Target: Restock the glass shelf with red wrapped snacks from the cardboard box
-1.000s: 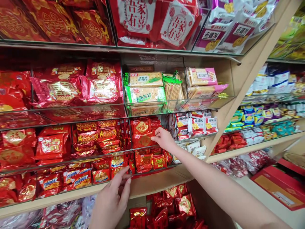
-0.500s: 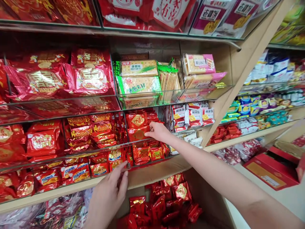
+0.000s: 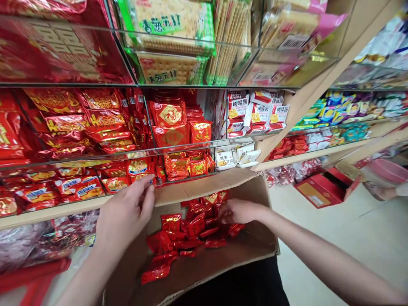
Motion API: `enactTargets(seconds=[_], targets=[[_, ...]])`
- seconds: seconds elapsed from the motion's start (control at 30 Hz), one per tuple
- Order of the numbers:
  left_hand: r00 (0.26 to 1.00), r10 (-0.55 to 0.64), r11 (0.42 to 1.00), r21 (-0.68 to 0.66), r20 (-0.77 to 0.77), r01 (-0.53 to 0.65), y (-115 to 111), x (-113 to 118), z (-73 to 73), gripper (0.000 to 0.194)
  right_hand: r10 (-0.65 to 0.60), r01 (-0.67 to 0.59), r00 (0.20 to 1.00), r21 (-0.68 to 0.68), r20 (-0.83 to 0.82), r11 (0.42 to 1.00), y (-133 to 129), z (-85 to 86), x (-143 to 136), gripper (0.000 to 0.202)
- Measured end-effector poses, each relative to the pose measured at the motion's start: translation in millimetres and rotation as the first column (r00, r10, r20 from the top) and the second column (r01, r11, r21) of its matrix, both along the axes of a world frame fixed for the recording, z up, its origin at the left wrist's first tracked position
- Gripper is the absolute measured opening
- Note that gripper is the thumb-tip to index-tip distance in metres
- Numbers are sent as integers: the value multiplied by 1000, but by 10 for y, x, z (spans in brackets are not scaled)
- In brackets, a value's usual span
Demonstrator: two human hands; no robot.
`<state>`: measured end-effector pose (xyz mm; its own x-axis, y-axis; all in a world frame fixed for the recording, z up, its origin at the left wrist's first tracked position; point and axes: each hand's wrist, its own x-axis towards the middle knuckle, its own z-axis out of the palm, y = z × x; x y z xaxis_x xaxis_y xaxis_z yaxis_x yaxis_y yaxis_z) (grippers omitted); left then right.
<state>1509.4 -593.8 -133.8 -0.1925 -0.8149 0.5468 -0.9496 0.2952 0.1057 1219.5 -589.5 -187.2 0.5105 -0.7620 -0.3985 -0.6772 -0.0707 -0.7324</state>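
Note:
An open cardboard box (image 3: 223,259) sits below the shelves, right in front of me. Several red foil snack packets (image 3: 188,229) lie loose in it. My right hand (image 3: 237,211) is down in the box with its fingers curled into the pile, closed on red packets. My left hand (image 3: 127,212) is open, its fingertips resting at the wooden shelf edge (image 3: 47,212) by the box's back flap. Above it, clear-fronted compartments hold stacked red packets with gold print (image 3: 170,123).
Cracker packs (image 3: 172,25) fill the clear bin overhead, and white-and-red packets (image 3: 251,114) sit to the right. A red carton (image 3: 318,191) and a pink basin (image 3: 389,170) stand on the floor at right, where another person's hand (image 3: 392,192) shows. More shelving runs along the right.
My right hand left the red packets in the shelf compartment and dropped into the box. The view tilted down, bringing the box into sight. My left hand stayed at the shelf edge.

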Motion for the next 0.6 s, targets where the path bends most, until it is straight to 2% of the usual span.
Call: enactTargets(seconds=[0.07, 0.13, 0.2, 0.27, 0.37, 0.43, 0.5, 0.6], targets=[[1000, 0, 1000, -16, 16, 1, 3, 2, -5, 29, -121, 115, 991, -125, -48, 985, 56, -466, 49, 17], [999, 9, 1000, -24, 31, -8, 6, 6, -12, 28, -196, 183, 979, -185, -55, 966, 75, -792, 141, 24], [999, 16, 999, -30, 47, -15, 7, 7, -20, 28, -243, 224, 968, -234, -56, 946, 77, -971, 230, 28], [998, 19, 999, -37, 59, -17, 4, 12, -28, 28, -265, 241, 963, -271, -54, 932, 73, -1046, 279, 29], [999, 10, 999, -46, 48, -8, -2, 36, -31, 28, -259, 235, 965, -296, -43, 926, 70, -1047, 246, 26], [998, -59, 997, -57, -39, 57, 10, 55, -19, 26, -247, 227, 968, -293, -33, 929, 81, -978, 166, 21], [975, -154, 986, -95, -163, 140, 57, 44, 13, 23, -232, 218, 973, -286, -15, 933, 113, -826, 70, 15], [880, -275, 961, -146, -387, 236, 186, -93, 87, 25, -197, 207, 978, -284, 65, 936, 214, -427, -27, 8]])
